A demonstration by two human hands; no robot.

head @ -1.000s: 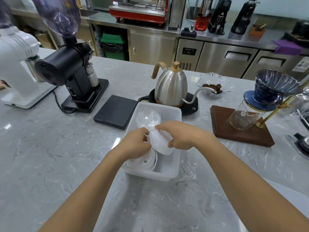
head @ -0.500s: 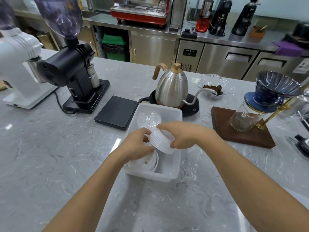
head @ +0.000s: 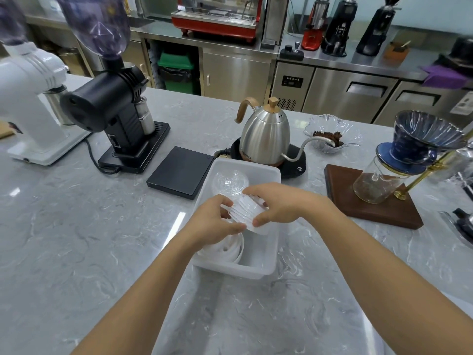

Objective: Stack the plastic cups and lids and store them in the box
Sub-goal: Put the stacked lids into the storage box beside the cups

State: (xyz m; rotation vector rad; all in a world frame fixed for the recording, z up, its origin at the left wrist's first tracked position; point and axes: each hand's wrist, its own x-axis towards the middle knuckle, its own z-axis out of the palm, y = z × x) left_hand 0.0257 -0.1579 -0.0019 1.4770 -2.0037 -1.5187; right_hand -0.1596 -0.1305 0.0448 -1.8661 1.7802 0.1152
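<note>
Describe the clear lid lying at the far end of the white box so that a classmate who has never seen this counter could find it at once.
Find the silver gooseneck kettle in the middle of the grey marble counter. Directly in front of it sits a white rectangular box; the clear lid lies at its far end. Unlike the opaque white lids beside it, this one is transparent.

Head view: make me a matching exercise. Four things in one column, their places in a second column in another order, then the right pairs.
Things:
1. lid stack
2. clear cup
3. kettle
4. scale

Places:
A. left of the box
B. held between both hands over the box
C. at the box's far end
D. on a black base behind the box

Pairs: 1-B, 2-C, 3-D, 4-A
</note>
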